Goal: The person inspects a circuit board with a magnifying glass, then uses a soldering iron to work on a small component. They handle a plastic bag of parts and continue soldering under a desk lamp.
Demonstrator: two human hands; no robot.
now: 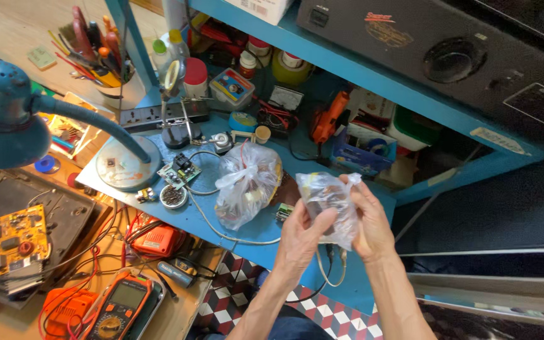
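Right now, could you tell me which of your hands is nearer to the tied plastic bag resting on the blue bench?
Left. The left hand is just right of and below the tied plastic bag; the right hand is farther right, across the small clear bag both hold.

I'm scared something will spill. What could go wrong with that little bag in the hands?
1. The left hand and right hand hold the small clear bag past the blue table edge, over the checkered floor; if it tears, its contents might scatter there.
2. An elbow could snag the dangling white wire and maybe tug the small circuit board.
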